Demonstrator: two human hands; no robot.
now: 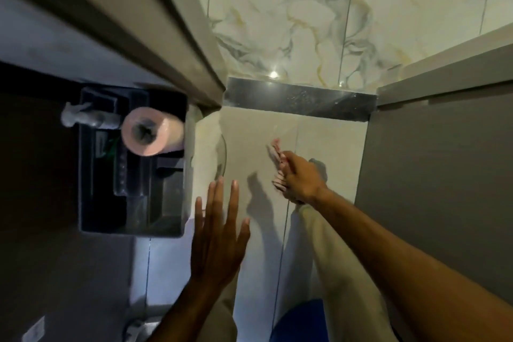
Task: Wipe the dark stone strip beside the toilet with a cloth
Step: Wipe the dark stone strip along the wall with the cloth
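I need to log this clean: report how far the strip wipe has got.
Done: the right hand grips the pinkish cloth. In hand: it is on the pale tile below the dark stone strip. Left: the strip itself; the left hand is open, empty.

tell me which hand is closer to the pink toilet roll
Left. The open left hand is below and just right of the toilet roll; the right hand, holding the cloth, is farther right.

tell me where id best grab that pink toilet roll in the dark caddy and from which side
Grip the toilet roll around its curved outer body, coming down from above. It lies on its side across the top of the dark caddy, hollow core facing the camera, so the round sides are exposed. The open left hand is nearest; the right hand holds the cloth.
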